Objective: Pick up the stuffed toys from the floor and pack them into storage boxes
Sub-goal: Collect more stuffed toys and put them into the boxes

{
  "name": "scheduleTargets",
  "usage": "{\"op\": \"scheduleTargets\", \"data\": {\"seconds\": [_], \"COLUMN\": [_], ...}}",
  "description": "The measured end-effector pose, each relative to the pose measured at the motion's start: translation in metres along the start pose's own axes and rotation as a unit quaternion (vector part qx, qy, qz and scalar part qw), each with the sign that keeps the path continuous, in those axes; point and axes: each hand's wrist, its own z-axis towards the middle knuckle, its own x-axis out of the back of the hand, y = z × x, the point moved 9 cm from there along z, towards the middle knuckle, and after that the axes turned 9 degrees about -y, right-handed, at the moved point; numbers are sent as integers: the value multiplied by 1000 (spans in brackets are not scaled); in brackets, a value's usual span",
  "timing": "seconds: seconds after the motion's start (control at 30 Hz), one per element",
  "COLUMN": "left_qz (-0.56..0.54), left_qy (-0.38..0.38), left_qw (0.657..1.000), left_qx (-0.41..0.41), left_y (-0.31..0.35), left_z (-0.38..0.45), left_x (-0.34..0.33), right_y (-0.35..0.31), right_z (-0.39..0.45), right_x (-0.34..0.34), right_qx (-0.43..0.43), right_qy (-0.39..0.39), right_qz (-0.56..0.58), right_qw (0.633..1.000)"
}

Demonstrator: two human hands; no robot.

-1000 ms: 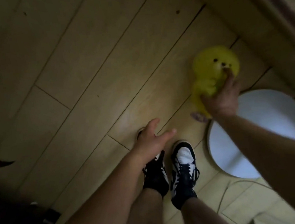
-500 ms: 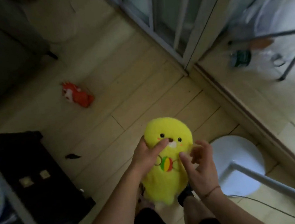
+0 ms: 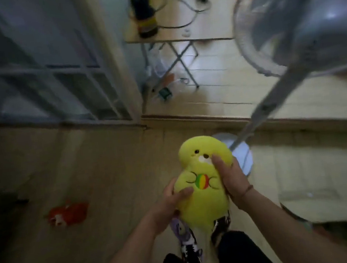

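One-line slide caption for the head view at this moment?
Both hands, left hand and right hand, hold a yellow stuffed toy above the wooden floor; a red stuffed toy lies unpicked.

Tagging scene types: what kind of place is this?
Probably a home, a lived-in room: wood-look floor, a standing fan, a folding table by the sliding door, and a red toy lying loose.
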Motion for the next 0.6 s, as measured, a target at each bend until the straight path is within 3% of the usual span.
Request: {"op": "scheduleTargets", "data": {"seconds": [0.13, 0.3, 0.43, 0.6], "left_qz": [66, 162, 219, 238], "left_qy": [-95, -172, -217, -204], "left_qw": [993, 970, 946, 935], "left_qx": [20, 58, 105, 166], "left_y": [-18, -78, -154, -248], "left_z": [22, 41, 46, 45], "left_x": [-108, -250, -356, -454], "right_y": [22, 83, 144, 208], "right_z": [-91, -227, -333, -424], "right_x": [85, 179, 264, 356], "right_qx": [-31, -68, -76, -99], "right_qy": [52, 34, 128, 248], "right_qz": [111, 246, 295, 293], "right_qw": [992, 966, 944, 918]}}
